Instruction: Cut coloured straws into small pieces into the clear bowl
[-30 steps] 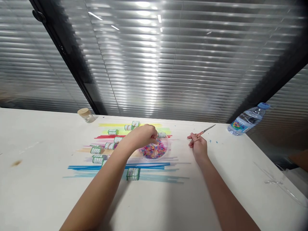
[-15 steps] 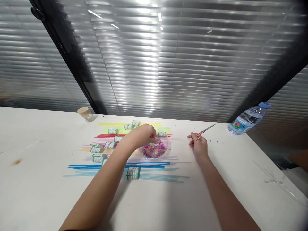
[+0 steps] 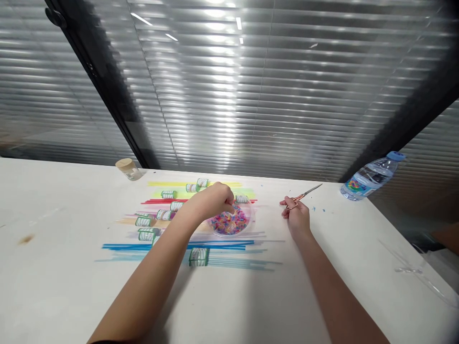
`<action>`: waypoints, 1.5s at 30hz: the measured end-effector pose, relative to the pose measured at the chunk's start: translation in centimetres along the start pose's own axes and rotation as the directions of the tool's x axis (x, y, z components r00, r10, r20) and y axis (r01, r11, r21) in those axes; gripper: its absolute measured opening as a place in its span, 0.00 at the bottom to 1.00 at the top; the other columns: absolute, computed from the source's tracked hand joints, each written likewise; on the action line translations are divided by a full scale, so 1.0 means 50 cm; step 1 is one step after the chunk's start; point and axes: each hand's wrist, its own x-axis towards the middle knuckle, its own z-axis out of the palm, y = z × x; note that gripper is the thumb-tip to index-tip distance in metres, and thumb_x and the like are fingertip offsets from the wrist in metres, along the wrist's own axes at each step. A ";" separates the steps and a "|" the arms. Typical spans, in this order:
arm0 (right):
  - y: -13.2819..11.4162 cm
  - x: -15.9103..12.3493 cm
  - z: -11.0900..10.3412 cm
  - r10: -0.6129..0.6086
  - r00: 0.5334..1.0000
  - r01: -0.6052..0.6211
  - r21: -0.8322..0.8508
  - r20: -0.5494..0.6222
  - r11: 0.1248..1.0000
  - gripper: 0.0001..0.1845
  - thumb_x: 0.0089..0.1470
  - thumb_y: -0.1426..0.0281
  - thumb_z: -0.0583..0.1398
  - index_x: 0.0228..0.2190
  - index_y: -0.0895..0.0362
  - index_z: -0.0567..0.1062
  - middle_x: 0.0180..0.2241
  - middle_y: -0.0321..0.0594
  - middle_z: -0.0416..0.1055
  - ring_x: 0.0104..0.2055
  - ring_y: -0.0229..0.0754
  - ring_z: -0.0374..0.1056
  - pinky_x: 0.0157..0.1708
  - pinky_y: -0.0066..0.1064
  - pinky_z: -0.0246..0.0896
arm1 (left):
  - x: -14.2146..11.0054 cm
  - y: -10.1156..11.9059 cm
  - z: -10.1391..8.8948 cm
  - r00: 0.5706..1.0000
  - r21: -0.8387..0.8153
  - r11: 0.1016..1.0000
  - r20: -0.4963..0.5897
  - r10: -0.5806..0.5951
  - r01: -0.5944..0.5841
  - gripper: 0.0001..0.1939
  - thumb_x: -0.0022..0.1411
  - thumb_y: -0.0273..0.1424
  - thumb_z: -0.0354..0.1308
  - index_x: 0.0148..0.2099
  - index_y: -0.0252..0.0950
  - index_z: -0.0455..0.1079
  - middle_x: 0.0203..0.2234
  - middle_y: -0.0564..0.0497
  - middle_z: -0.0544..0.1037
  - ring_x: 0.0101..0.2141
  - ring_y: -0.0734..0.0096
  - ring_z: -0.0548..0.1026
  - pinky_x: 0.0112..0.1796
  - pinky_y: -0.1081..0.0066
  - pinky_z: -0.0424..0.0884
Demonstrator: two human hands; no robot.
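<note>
My left hand (image 3: 217,198) is closed above the left side of a clear round bowl (image 3: 252,215). Its fingertips point down, and anything pinched in them is too small to make out. Many tiny colourful cut pieces (image 3: 229,223) lie in the bowl. To the right of the bowl, my right hand (image 3: 297,215) is closed around the handles of rose-gold scissors (image 3: 304,194), whose blades point up and to the right. Bundles of coloured straws, among them blue straws (image 3: 222,245) and red straws (image 3: 158,201), spread under and around my left arm.
Several paper-labelled bundles, one a green-edged label (image 3: 198,257), lie on the white table (image 3: 222,306). A lidded jar (image 3: 129,169) stands back left, a water bottle (image 3: 371,177) back right. Clear plastic (image 3: 409,271) lies near the right edge. A person's arm (image 3: 448,238) shows beyond.
Hardly anything differs: my left hand stays over the bowl, and my right hand keeps the scissors in the same place. The view has shifted very slightly.
</note>
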 end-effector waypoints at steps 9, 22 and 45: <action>-0.007 -0.004 0.004 0.001 1.000 -0.001 0.001 -0.013 1.000 0.21 0.42 0.55 0.69 0.26 0.60 0.74 0.29 0.40 0.75 0.18 0.30 0.60 0.17 0.26 0.55 | 0.003 0.000 0.000 0.998 0.033 0.998 -0.030 0.055 -0.054 0.10 0.56 0.28 0.60 0.24 0.34 0.72 0.29 0.47 0.78 0.29 0.69 0.71 0.31 0.70 0.62; 0.000 -0.001 0.001 0.009 1.000 -0.009 -0.002 -0.009 1.000 0.19 0.44 0.55 0.68 0.26 0.60 0.74 0.28 0.41 0.75 0.18 0.31 0.60 0.18 0.26 0.55 | -0.008 0.001 0.007 0.986 0.026 0.988 0.066 -0.156 0.155 0.07 0.56 0.29 0.57 0.31 0.38 0.77 0.28 0.46 0.78 0.27 0.65 0.74 0.30 0.69 0.63; -0.007 -0.005 0.002 0.014 1.000 -0.014 0.005 -0.008 1.000 0.21 0.42 0.55 0.69 0.26 0.60 0.74 0.30 0.41 0.74 0.18 0.30 0.60 0.17 0.25 0.54 | -0.009 0.009 -0.009 0.976 -0.022 1.000 -0.218 0.004 -0.009 0.15 0.65 0.30 0.49 0.43 0.37 0.78 0.33 0.46 0.80 0.31 0.66 0.75 0.29 0.71 0.64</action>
